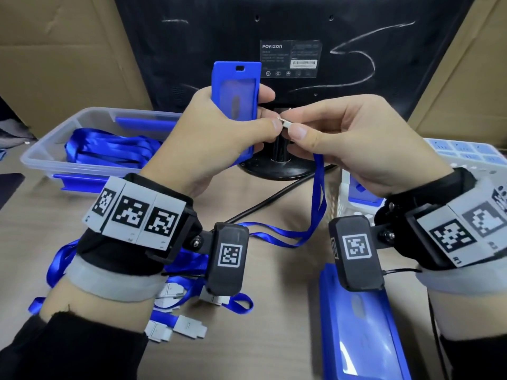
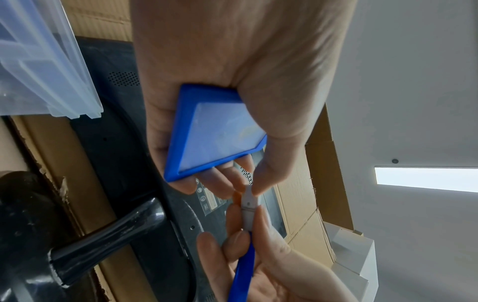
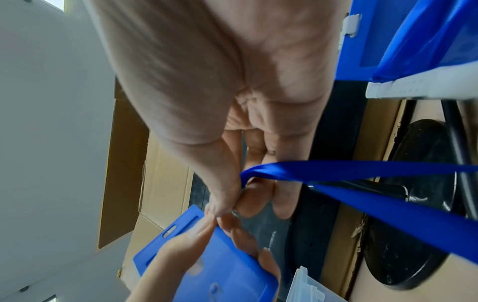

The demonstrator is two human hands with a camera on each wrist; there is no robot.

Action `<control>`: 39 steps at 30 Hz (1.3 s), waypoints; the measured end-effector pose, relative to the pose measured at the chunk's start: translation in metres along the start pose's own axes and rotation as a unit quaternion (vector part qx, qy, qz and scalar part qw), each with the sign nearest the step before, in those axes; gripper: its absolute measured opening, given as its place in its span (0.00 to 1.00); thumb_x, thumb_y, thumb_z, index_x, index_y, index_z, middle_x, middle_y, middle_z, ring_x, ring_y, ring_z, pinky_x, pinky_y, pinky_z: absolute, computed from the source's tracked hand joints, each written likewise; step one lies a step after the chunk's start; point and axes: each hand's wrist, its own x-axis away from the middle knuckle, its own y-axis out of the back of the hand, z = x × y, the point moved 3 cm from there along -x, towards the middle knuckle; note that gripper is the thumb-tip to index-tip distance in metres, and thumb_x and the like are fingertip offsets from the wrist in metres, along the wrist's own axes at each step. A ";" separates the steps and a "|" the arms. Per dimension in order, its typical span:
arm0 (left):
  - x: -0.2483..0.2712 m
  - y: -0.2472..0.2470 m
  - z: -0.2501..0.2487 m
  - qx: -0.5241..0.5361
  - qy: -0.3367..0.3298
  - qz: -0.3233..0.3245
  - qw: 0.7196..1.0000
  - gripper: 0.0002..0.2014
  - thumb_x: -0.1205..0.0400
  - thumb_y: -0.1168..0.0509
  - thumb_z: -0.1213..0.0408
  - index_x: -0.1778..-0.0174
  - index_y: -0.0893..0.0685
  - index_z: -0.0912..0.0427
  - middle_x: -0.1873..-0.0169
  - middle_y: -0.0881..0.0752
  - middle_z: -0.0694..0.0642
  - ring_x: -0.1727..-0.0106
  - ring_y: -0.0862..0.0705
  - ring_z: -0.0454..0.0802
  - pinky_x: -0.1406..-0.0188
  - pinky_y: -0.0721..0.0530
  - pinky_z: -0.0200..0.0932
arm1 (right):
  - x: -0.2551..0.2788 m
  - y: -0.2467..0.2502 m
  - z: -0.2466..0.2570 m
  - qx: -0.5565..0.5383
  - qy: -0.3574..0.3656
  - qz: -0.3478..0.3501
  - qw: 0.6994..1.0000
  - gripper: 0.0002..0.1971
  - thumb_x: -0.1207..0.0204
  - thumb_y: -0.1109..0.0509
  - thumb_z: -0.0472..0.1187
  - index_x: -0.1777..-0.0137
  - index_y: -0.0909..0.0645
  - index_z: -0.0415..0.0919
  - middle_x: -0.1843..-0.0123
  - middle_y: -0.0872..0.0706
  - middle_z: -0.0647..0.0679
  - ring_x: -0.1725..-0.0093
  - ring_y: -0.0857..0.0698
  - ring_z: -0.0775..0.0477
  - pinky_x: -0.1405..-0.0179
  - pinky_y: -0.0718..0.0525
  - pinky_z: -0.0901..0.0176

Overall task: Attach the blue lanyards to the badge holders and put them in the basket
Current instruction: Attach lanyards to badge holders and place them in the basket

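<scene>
Two hands are working chest-high over the worktop [image 1: 274, 311]. Left hand [image 1: 219, 133] is curling round an upright holder [image 1: 236, 89], slot end up, its thumb also nipping the tip of the clip [image 1: 285, 123]. Right hand [image 1: 354, 144] is pinching the clip's other end between thumb and forefinger; the lanyard [image 1: 318, 198] is trailing from it down to the worktop. Both grips are closed tight, neither empty.

Clip is not yet in the slot [image 1: 240, 68], which sits well above it. Likely best move: spread the clip, bring it up to the slot, hook it through and snap it shut, holder kept steady.

Left wrist view is showing the clip [image 2: 248, 206] clearly, pale with a seam across it, fingers at both ends; head view gives only a sliver. Right wrist view is hiding the clip but showing the slot [image 3: 169, 230] and the strap [image 3: 362, 169]. Only head view is showing the basket [image 1: 354, 193] at right with a holder inside, the tub [image 1: 49, 149] of spare lanyards left, plus loose clips [image 1: 189, 326] near.
</scene>
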 end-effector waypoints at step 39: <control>0.009 -0.006 0.007 -0.112 0.129 0.215 0.961 0.07 0.21 0.22 0.72 0.49 0.07 0.60 0.59 0.05 0.57 0.58 0.05 0.51 0.59 0.09 0.38 | 0.001 0.003 0.002 0.030 -0.042 -0.045 0.998 0.12 0.27 0.16 0.44 0.53 0.15 0.39 0.73 0.12 0.53 0.67 0.11 0.48 0.58 0.07 0.50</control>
